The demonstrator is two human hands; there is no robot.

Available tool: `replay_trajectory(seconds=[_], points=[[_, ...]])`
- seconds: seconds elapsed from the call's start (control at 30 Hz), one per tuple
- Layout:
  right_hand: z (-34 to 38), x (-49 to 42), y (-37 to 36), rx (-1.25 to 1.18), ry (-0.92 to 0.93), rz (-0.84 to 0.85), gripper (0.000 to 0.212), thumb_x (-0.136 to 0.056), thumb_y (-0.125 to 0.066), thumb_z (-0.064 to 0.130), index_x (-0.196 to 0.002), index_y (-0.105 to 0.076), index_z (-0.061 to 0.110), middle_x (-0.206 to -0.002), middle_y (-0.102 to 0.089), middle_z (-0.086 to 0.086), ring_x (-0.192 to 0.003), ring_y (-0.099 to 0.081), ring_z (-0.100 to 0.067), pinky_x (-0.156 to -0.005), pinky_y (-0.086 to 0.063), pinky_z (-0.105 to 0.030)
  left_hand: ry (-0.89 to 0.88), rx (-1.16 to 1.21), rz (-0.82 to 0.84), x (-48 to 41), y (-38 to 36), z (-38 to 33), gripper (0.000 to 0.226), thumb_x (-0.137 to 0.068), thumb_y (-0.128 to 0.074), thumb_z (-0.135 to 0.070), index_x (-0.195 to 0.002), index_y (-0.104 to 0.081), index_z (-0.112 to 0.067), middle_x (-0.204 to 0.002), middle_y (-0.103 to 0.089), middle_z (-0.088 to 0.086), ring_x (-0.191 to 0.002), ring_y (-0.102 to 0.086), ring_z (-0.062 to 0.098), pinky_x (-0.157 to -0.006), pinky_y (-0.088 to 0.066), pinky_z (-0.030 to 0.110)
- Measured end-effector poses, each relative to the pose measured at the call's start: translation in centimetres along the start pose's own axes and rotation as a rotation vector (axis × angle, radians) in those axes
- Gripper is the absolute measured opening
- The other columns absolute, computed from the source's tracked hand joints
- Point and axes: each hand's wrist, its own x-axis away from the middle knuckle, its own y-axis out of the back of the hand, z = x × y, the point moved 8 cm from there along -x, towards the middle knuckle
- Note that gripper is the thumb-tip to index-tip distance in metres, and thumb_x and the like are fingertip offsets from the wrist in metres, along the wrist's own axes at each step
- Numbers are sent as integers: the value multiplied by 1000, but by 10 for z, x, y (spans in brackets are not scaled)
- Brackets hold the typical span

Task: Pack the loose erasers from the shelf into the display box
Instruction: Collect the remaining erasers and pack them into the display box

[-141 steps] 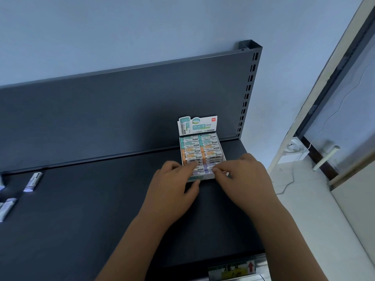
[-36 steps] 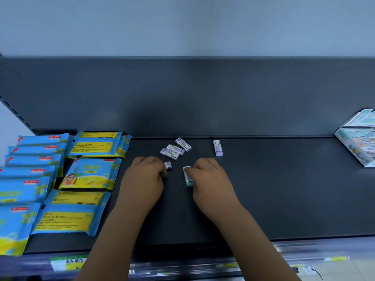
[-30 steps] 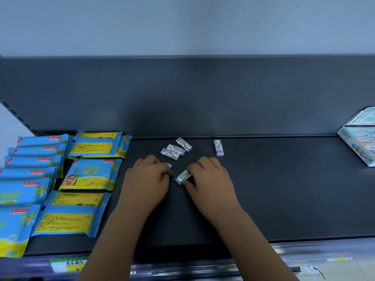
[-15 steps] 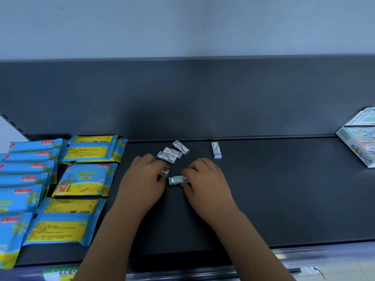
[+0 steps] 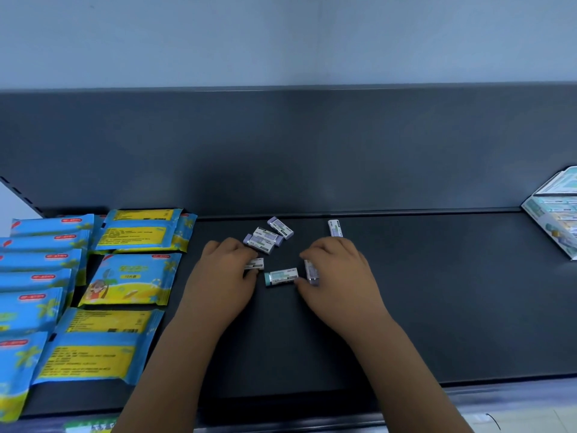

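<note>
On the dark shelf [image 5: 437, 292], the left hand [image 5: 224, 276] pinches a small eraser [image 5: 255, 264] with curled fingers. The right hand [image 5: 337, 276] closes around a purple eraser [image 5: 311, 271] and touches the teal eraser [image 5: 281, 277]. The display box [image 5: 555, 214] stands far to the right.

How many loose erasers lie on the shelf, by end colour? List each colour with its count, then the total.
Purple-ended erasers: 5
Teal-ended eraser: 1
Eraser with its ends hidden by the left hand: 1
Total: 7
</note>
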Motion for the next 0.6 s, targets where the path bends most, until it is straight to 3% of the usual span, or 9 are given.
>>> replay_trajectory(seconds=[0.17,0.3,0.4,0.47,0.6], points=[[-21,1,5,51,-102,69,28,-81,-67,47,-104,-66,30,-110,-54,10,-109,-47,-17,-90,-45,-35,8,-2,19,0,0,0,23,-89,-65,-25,-112,-70,-24,-110,-59,-6,-105,-45,21,-81,-52,43],[-31,3,8,-4,-113,35,20,-90,-59,31,-107,-70,28,-110,-58,7,-110,-51,-21,-89,-47,-39,-2,-10,16,0,1,-1,22,-89,-65,-26,-111,-70,-25,-110,-60,-5,-103,-46,21,-79,-52,42],[-27,2,7,-40,-35,46,44,-84,-58,16,-123,-66,35,-119,-57,11,-116,-47,-18,-90,-46,-38,-9,-13,13,0,2,-2,20,-90,-67,-26,-109,-70,-24,-108,-60,-5,-101,-48,21,-78,-53,43],[-20,0,4,-69,38,58,54,-79,-46,13,-120,-70,37,-123,-60,12,-119,-49,-18,-92,-48,-39,-10,-7,9,0,2,-3,18,-90,-67,-25,-108,-70,-23,-107,-59,-5,-100,-49,21,-78,-53,43],[-16,-2,2,-71,88,53,52,-74,-44,17,-112,-74,36,-111,-63,14,-112,-53,-18,-87,-50,-39,-15,27,-7,2,6,-5,18,-90,-67,-26,-108,-69,-23,-106,-58,-5,-98,-51,20,-78,-52,43]])
